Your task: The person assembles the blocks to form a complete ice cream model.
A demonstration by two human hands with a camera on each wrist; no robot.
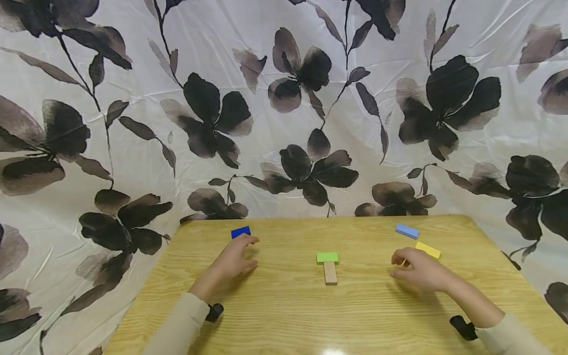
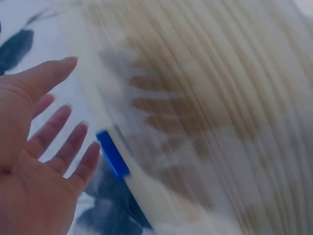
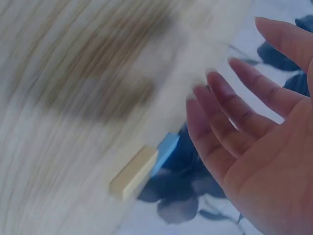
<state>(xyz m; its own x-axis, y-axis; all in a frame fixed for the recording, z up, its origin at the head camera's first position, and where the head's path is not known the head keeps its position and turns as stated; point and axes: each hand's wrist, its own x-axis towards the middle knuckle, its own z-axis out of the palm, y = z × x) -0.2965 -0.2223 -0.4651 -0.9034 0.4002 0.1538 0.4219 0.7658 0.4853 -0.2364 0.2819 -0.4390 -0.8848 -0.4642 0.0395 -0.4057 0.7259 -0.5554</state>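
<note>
A green block (image 1: 327, 257) lies crosswise at the far end of a plain wooden block (image 1: 330, 274), the two forming a T mid-table. To their left, my left hand (image 1: 232, 259) hovers with loosely spread fingers and holds nothing. Just past its fingertips sits a dark blue block (image 1: 240, 231), partly covered by the hand in the head view. My right hand (image 1: 419, 270) is above the table on the other side, fingers relaxed and slightly bent, its palm empty in the right wrist view. Beside it lies a yellow block (image 1: 428, 250), and farther back a light blue block (image 1: 407, 231).
The blocks lie on a wood-grain table (image 1: 284, 315) with rounded back corners. A white cloth with dark flowers (image 1: 306, 123) hangs directly behind its back edge. Each wrist wears a small black device, such as the left one (image 1: 215, 312).
</note>
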